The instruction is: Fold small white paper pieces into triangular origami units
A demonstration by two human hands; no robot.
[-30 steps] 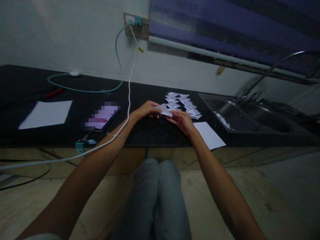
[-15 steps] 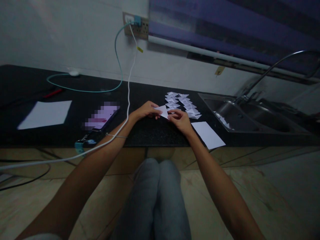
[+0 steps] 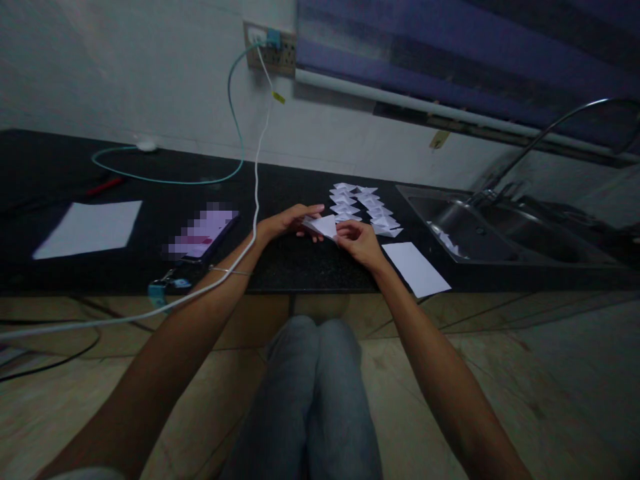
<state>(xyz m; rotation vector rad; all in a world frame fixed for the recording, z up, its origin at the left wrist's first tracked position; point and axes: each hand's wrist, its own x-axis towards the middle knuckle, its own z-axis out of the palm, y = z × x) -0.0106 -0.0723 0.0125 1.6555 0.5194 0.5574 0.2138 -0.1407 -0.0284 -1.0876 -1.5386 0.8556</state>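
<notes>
Folded white paper (image 3: 326,227): you are holding it just above the dark counter (image 3: 320,270), back from the front edge, between your two hands. Your right hand (image 3: 361,243) is pinching its right end, thumb and fingertips clamped on the paper. Your left hand (image 3: 296,219) is cupping its left end, the upper finger standing apart from the lower ones.

Just behind, two rows of folded paper triangles (image 3: 344,201) are lying side by side. Right of your right wrist, a flat white sheet (image 3: 416,269) is resting near the front edge. Farther right, the metal sink (image 3: 483,233) is sitting in the counter, white scraps (image 3: 447,243) showing inside it.

Left of your left hand, a phone (image 3: 214,233) is lying with its screen lit, partly blurred. A second sheet (image 3: 89,229) is lying toward the counter's left end, a red object (image 3: 105,186) behind it. The white cord (image 3: 257,193) is running from the wall outlet (image 3: 287,56) across your left forearm.
</notes>
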